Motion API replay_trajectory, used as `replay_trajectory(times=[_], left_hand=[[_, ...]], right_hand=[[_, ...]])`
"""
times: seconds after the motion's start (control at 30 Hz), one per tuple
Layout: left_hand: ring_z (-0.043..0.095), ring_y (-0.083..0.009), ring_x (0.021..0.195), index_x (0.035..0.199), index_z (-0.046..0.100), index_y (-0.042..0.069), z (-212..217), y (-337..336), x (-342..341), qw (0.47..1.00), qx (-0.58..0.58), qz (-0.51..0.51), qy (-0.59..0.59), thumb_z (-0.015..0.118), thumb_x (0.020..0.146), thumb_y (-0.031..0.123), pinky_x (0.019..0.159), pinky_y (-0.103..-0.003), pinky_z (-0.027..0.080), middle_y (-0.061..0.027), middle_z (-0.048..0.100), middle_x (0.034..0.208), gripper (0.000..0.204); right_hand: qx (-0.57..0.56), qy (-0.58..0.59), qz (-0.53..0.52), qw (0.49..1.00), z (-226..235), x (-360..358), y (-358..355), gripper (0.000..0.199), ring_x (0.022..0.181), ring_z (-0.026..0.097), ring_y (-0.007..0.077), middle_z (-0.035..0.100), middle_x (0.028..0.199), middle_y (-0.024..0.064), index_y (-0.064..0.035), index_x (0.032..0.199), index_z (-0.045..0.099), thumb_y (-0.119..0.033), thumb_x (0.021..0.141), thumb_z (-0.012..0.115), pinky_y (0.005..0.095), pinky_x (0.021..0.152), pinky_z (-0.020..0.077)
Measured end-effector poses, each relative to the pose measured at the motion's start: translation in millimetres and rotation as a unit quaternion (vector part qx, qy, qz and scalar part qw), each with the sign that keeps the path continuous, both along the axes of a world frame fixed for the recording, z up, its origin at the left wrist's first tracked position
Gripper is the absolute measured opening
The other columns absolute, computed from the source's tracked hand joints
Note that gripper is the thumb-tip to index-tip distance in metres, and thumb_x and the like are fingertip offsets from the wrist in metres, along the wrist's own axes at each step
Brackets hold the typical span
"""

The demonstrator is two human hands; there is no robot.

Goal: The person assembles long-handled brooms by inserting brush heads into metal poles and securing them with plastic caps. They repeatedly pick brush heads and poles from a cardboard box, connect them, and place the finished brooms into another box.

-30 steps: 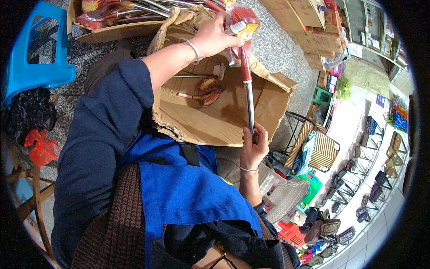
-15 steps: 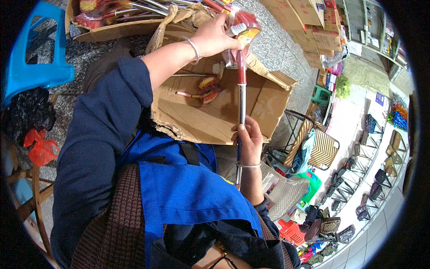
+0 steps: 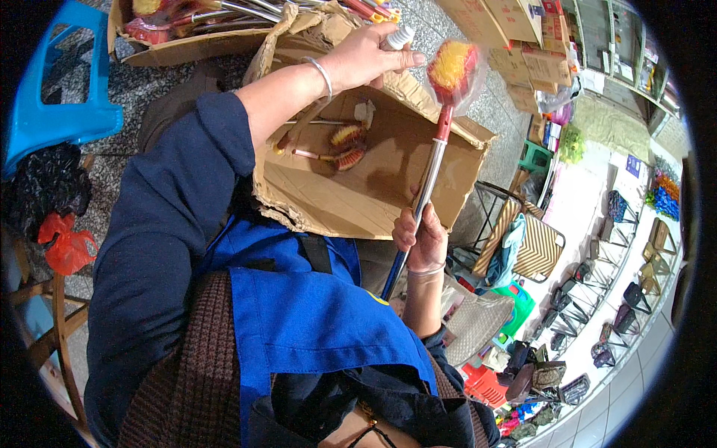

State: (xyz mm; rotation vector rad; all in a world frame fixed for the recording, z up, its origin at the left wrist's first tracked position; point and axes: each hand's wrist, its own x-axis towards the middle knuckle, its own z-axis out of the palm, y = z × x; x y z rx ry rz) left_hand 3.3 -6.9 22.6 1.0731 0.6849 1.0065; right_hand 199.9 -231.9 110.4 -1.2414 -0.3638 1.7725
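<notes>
My right hand (image 3: 422,233) is closed around the shaft of a long-handled brush (image 3: 427,179). The shaft is red at the top, then silver, then dark blue. Its head, with yellow and red bristles in clear plastic, points up and away. Above the open cardboard box (image 3: 328,216), my left hand (image 3: 366,58) grips a small object with a white ribbed cap (image 3: 398,39); the fingers hide the rest of it. Inside the box lie two smaller-looking brushes (image 3: 348,146) with red and yellow bristles.
Another cardboard box (image 3: 202,51) at the far left holds several wrapped brushes. A blue plastic stool (image 3: 75,112) stands left, above black and red plastic bags (image 3: 67,243). Stacked cartons (image 3: 523,60), a folding chair (image 3: 538,243) and shelves of bags (image 3: 635,299) line the right.
The brush head has swung right, away from my left hand, and its bristles now face me. My left hand has let go of the head and keeps the white-capped object.
</notes>
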Motion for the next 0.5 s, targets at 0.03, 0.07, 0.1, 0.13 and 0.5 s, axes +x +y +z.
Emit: replay_trajectory(times=[0.03,0.07,0.1,0.13,0.5], left_hand=[[0.048,-0.005,0.047,0.102,0.056,0.01,1.6,-0.3,0.0,1.0,-0.001,0.003,0.001,0.069,0.084,0.044,0.041,-0.019,0.037,0.0031,0.053,0.07,0.041],[0.048,-0.0049,0.047,0.103,0.056,0.009,2.5,-0.6,0.0,1.0,-0.001,0.007,0.002,0.069,0.084,0.043,0.041,-0.019,0.037,0.0031,0.053,0.07,0.041],[0.048,-0.0048,0.047,0.104,0.056,0.009,2.9,-0.9,-0.1,1.0,-0.002,0.011,0.003,0.069,0.084,0.043,0.041,-0.019,0.037,0.0032,0.053,0.07,0.041],[0.048,-0.0047,0.047,0.105,0.056,0.009,3.2,-0.9,0.2,1.0,0.0,0.012,0.006,0.069,0.084,0.043,0.041,-0.019,0.036,0.0033,0.053,0.07,0.042],[0.049,-0.0054,0.049,0.118,0.054,0.01,4.1,1.3,-3.4,1.0,-0.004,0.0,-0.002,0.068,0.082,0.051,0.041,-0.018,0.036,0.0038,0.051,0.067,0.056]], right_hand=[[-0.003,0.003,0.005,1.0,-0.8,1.0,0.2,0.051,0.049,0.039,0.0113,0.044,0.068,0.0036,-0.0092,0.138,0.036,-0.033,0.096,0.052,0.025,0.04,0.034],[-0.002,0.01,0.017,1.0,-1.8,1.4,0.1,0.05,0.048,0.039,0.0116,0.044,0.067,0.0037,-0.009,0.138,0.036,-0.033,0.096,0.051,0.0254,0.04,0.0345],[0.001,0.022,0.024,0.999,-2.5,1.3,-0.2,0.05,0.048,0.04,0.0118,0.044,0.066,0.0038,-0.0089,0.137,0.036,-0.033,0.096,0.05,0.0257,0.04,0.0349],[-0.009,0.024,0.017,1.0,-2.7,1.3,-0.5,0.05,0.047,0.041,0.0124,0.045,0.064,0.0048,-0.007,0.136,0.037,-0.033,0.096,0.051,0.0258,0.04,0.0348],[-0.029,0.047,0.001,0.998,-3.9,-5.5,1.3,0.049,0.043,0.042,0.0131,0.048,0.061,0.0075,-0.0021,0.131,0.041,-0.033,0.095,0.052,0.0255,0.038,0.0334]])
